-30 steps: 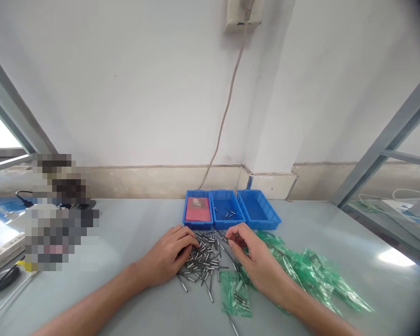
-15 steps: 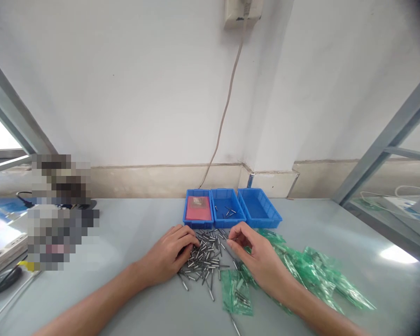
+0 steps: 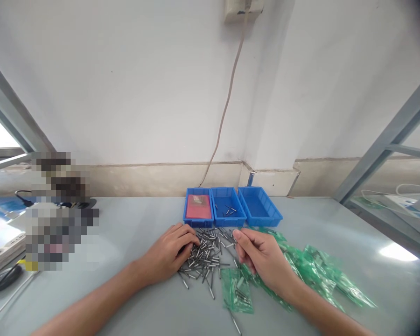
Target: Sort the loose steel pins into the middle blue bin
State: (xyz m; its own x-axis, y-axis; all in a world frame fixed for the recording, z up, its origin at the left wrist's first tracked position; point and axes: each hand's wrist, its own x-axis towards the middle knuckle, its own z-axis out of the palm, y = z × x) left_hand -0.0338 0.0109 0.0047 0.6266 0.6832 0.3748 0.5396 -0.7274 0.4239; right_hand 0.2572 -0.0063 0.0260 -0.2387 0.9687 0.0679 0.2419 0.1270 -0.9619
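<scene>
A loose pile of thin metal pins (image 3: 206,254) lies on the grey table. My left hand (image 3: 173,247) rests at the pile's left edge with bent fingers; whether it grips a pin is hidden. At the right side of the pile, my right hand (image 3: 259,254) is closed, thumb against the fingers, on a metal pin (image 3: 230,245) that points left. A small green bag (image 3: 237,291) with pins inside lies in front of the pile. More green bags (image 3: 311,266) are heaped beside and beyond my right forearm.
Behind the pile stand three blue trays: the left one (image 3: 212,219) has a red sheet, the middle one (image 3: 243,218) a few pins, the right one (image 3: 278,218) nothing visible. A power strip (image 3: 9,249) and a pixelated area are at the left.
My right hand has turned and shifted slightly right, its fingers now curled under the thumb with a pin showing. My left hand has barely moved.
</scene>
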